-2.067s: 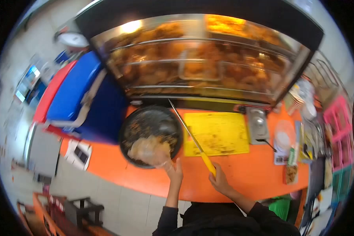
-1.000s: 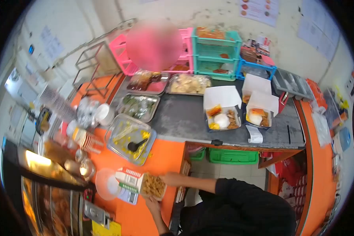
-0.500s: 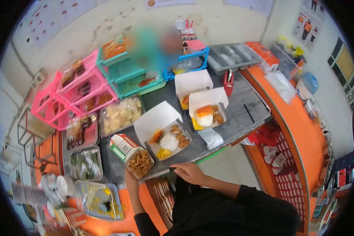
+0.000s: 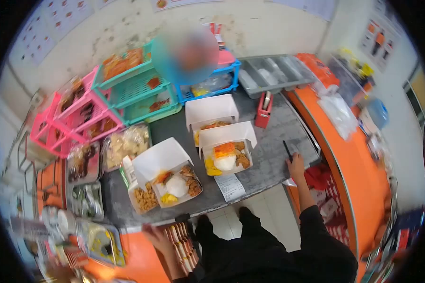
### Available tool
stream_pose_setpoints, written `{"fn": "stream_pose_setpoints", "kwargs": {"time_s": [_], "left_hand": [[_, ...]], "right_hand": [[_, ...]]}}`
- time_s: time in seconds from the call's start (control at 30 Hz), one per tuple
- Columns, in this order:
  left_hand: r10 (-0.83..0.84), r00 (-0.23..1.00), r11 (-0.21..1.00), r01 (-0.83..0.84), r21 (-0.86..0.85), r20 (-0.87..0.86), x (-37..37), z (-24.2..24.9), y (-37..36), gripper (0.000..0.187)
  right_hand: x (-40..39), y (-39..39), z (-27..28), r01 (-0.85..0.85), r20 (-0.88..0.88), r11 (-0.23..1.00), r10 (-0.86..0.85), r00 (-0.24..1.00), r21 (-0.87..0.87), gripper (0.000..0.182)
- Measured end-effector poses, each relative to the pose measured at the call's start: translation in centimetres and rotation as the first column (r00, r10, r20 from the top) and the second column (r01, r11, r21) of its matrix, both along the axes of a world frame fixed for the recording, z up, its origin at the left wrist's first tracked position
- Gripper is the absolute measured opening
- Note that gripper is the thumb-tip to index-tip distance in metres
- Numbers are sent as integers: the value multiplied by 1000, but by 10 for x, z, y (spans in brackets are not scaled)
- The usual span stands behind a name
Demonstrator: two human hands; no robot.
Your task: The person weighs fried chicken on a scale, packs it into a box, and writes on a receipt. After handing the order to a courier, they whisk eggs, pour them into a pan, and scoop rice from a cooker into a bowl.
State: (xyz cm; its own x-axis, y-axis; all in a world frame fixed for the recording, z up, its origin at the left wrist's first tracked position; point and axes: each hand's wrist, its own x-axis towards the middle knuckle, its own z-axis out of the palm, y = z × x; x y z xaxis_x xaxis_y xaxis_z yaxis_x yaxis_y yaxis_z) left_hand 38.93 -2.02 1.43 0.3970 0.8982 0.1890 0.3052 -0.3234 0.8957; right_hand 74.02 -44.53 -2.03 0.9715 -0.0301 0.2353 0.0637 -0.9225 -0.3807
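My right hand (image 4: 295,167) is at the right end of the dark counter (image 4: 276,141), its fingers closed on the lower end of a black pen (image 4: 287,149). My left hand (image 4: 157,237) is over the front edge, somewhat blurred, with fingers apart and nothing seen in them. Beyond it stands a box of brown fried pieces (image 4: 145,199), touching an open meal box (image 4: 157,158) with rice, yellow food and browned pieces. Another open meal box (image 4: 226,137) lies to the right, partly hiding a third box (image 4: 211,111). A printed receipt (image 4: 230,187) rests at the counter's front edge.
A red stapler-like item (image 4: 264,111) stands left of the pen. Pink racks (image 4: 92,111), teal racks (image 4: 137,94) and a grey compartment tray (image 4: 250,85) line the back. Food trays sit at left. An orange counter (image 4: 333,155) curves along the right.
My right hand has moved right from the counter's front edge to the pen. My left hand has let go of the box of fried pieces, which now stands against the meal box. The view has shifted.
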Motion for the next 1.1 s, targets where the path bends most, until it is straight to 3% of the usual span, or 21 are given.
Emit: {"fn": "stream_pose_setpoints", "kwargs": {"time_s": [0.07, 0.1, 0.17, 0.2, 0.27, 0.3, 0.33, 0.37, 0.4, 0.47, 0.5, 0.53, 0.57, 0.6, 0.63, 0.67, 0.8, 0.87, 0.97, 1.1], "left_hand": [[-3, 998, 999, 5, -34, 61, 8, -11, -52, 33], [25, 992, 998, -19, -52, 126, 18, -11, -83, 31], [152, 967, 946, -83, -313, 203, 23, -21, -132, 24], [71, 997, 990, -70, -120, 4, 9, -47, -147, 21], [92, 986, 944, -131, -304, -138, 6, -5, -189, 25], [49, 993, 945, -82, -318, -110, -5, -4, -209, 27], [-80, 997, 930, 81, -360, 20, -26, -24, -224, 34], [-224, 972, 899, 179, -401, -69, -47, -29, -241, 37], [-272, 957, 862, 196, -468, -100, -67, -37, -261, 41], [-260, 950, 797, 110, -594, -172, -112, -68, -310, 46], [-237, 962, 784, 108, -611, -135, -144, -110, -344, 47], [-205, 970, 704, 54, -708, -129, -174, -107, -378, 47], [-74, 997, 711, 26, -702, -37, -209, -169, -437, 50], [39, 997, 607, -78, -791, -68, -232, -158, -481, 50], [174, 980, 515, -178, -839, -101, -252, -148, -517, 50], [309, 941, 425, -264, -866, -135, -271, -144, -550, 50], [742, 642, 184, -474, -861, -195, -356, -131, -665, 51], [866, 463, 92, -519, -849, -189, -390, -123, -713, 52], [954, 250, -2, -541, -841, -163, -426, -107, -772, 52], [988, 78, -71, -528, -847, -132, -450, -88, -822, 53]], "right_hand": [[26, -15, -24, -141, -53, 990, 140, 989, -8, 24], [36, -22, -33, -212, -119, 968, 197, 973, -133, 24], [34, -23, -28, -417, -120, 900, 404, 907, -128, 24], [29, -16, -9, -476, -290, 879, 449, 845, -24, 26], [25, -19, -12, -595, -285, 801, 587, 758, 68, 29], [-2, 24, 71, -573, -568, 811, 528, 632, 117, 49], [-10, 32, 53, -552, -392, 777, 629, 671, 303, 34], [52, 11, -30, -742, -512, 562, 787, 344, 366, 42], [45, 51, -29, -799, -485, 461, 839, 249, 386, 42], [-7, 94, 1, -659, -666, 478, 744, -48, 581, 49], [-41, 105, 15, -578, -727, 521, 658, -196, 628, 56], [-76, 113, 22, -617, -710, 460, 662, -242, 638, 56], [-115, 113, 27, -837, -671, 159, 683, -289, 523, 45], [-150, 112, 29, -925, -640, -172, 678, -361, 340, 36], [-185, 111, 31, -882, -587, -462, 689, -425, 97, 31], [-219, 107, 33, -835, -562, -547, 673, -480, 59, 32], [-391, 74, 32, -759, -519, -603, 580, -628, 245, 36], [-465, 48, 28, -719, -503, -626, 535, -679, 303, 38], [-559, 2, 36, -650, -483, -657, 458, -746, 382, 41], [-641, -52, 54, -559, -456, -663, 348, -819, 498, 46]]}}
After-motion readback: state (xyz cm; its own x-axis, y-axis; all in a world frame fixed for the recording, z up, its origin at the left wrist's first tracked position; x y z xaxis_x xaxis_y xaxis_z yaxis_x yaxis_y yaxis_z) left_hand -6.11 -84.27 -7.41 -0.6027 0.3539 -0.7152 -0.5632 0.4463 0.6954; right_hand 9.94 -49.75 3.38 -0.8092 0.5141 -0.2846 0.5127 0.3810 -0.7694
